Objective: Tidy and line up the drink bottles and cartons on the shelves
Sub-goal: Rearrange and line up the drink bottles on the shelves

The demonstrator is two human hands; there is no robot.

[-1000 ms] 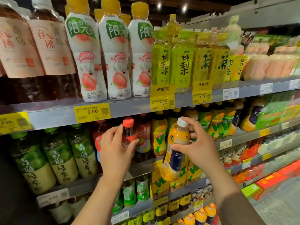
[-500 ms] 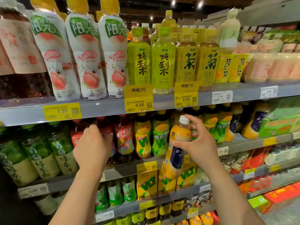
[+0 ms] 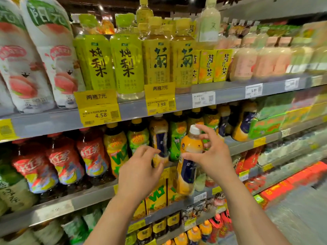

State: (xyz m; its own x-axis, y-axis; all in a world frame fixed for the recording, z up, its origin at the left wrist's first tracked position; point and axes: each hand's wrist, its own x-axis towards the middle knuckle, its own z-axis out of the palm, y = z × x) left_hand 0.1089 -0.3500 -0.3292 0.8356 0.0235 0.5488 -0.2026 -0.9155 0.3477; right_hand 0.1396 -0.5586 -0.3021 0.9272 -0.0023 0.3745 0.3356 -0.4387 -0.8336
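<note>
My right hand (image 3: 216, 157) grips an orange juice bottle (image 3: 188, 167) with a white cap and dark blue label, held tilted in front of the middle shelf (image 3: 247, 145). My left hand (image 3: 139, 171) reaches to a matching blue-label bottle (image 3: 159, 138) standing on that shelf, with fingers and thumb curled around its lower part. Yellow and green bottles (image 3: 117, 147) stand on either side of it. Red-label tea bottles (image 3: 92, 156) fill the shelf further left.
The upper shelf (image 3: 221, 94) carries white peach bottles (image 3: 56, 55), yellow-green tea bottles (image 3: 126, 61) and yellow cartons (image 3: 208, 66). Yellow cartons (image 3: 157, 197) and small bottles fill the lower shelves. Red packs (image 3: 292, 181) lie at the lower right, beside grey floor.
My left hand left the red-capped tea bottle and moved right to the blue-label bottle on the shelf. The view panned right. My right hand still holds its bottle.
</note>
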